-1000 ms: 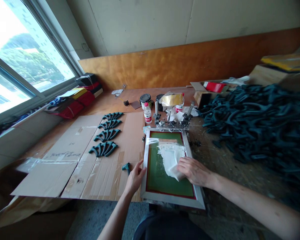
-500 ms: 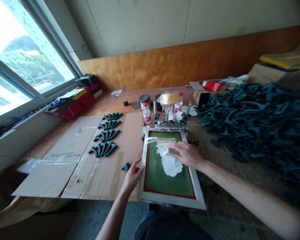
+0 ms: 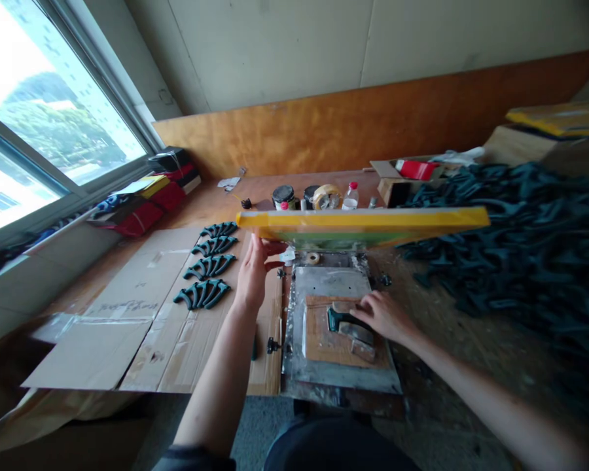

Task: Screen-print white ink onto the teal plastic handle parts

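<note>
A screen-printing frame (image 3: 363, 224) is tilted up on its hinge, its yellow-taped front edge facing me. My left hand (image 3: 255, 265) grips it at the left corner. Below, a dark green curved plastic handle (image 3: 342, 319) lies on a wooden block (image 3: 360, 347) fixed to a cardboard-covered metal base plate (image 3: 319, 281). My right hand (image 3: 380, 314) has its fingers closed on the right end of this handle. On the cardboard beside the base, another dark green piece (image 3: 254, 347) is mostly hidden by my left forearm.
Rows of green handles (image 3: 203, 293) rest on flattened cardboard (image 3: 127, 288) at left. A large heap of handles (image 3: 495, 248) is piled at right. Behind the frame stand a tape roll (image 3: 326, 196), a dark can (image 3: 283, 195) and a bottle (image 3: 351, 196). A black knob (image 3: 273, 345) sticks out left of the base.
The screen frame has swung up from lying flat, with my left hand at its corner. My right hand has left the squeegee and white ink and is now on the handle below.
</note>
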`<state>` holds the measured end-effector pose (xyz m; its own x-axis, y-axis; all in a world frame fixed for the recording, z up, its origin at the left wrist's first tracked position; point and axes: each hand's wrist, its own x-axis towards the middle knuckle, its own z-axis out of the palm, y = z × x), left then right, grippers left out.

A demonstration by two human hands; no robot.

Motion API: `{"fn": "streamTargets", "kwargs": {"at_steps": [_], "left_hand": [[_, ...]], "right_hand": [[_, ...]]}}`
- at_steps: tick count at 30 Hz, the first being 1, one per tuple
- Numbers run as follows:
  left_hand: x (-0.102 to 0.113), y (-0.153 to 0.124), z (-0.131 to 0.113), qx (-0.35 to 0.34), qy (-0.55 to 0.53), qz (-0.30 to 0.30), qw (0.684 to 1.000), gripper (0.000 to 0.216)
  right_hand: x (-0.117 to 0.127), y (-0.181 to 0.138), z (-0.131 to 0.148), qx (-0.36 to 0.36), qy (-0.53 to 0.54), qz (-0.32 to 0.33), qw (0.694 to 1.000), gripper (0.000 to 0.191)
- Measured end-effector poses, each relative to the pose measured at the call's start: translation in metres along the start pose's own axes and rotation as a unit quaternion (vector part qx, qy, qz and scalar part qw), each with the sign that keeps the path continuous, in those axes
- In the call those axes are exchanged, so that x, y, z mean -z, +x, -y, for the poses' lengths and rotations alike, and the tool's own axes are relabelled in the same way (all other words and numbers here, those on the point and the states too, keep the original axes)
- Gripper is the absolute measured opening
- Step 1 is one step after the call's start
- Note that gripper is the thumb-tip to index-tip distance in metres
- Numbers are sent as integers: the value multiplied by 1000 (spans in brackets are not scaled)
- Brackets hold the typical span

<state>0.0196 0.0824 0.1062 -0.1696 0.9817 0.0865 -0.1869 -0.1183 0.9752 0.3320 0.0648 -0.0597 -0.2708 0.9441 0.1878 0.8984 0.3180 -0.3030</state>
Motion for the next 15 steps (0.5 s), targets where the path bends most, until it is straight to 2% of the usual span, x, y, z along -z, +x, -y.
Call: {"fn": "streamTargets", "kwargs": {"at_steps": [2, 4, 6, 7, 8, 9, 10, 12, 13, 14, 15], "left_hand": [[-8, -3, 2, -11, -15, -37, 999, 55], [-15, -27, 20, 28, -33, -68, 997, 54], [-21, -67, 55, 178, -34, -27, 983, 59], [-24, -90, 75, 303, -24, 51, 951, 63], [-27, -112, 95, 402, -30, 99, 910, 66], [-28, -131, 114, 438, -63, 101, 891, 63], [-28, -146, 130, 448, -92, 87, 885, 58], [-19, -158, 151, 441, -107, 17, 891, 48], [-7, -155, 157, 429, -79, -19, 900, 46], [10, -149, 160, 416, -28, -52, 907, 47], [31, -141, 162, 397, 38, -76, 914, 49]], "right_hand": [[-18, -14, 17, 11, -24, 43, 999, 25], [-24, -23, 37, -37, -20, 66, 997, 17], [-23, -30, 61, -98, 20, 47, 994, 16], [-22, -35, 75, -113, 43, 23, 992, 16], [-21, -40, 89, -106, 67, -1, 992, 17], [-21, -44, 100, -69, 91, -17, 993, 16], [-22, -48, 108, -11, 112, -18, 994, 14], [-20, -51, 101, 114, 132, 10, 985, 11], [-17, -50, 84, 148, 121, 20, 981, 14], [-11, -48, 56, 153, 92, 21, 984, 20], [-3, -45, 21, 121, 44, 12, 992, 26]]}}
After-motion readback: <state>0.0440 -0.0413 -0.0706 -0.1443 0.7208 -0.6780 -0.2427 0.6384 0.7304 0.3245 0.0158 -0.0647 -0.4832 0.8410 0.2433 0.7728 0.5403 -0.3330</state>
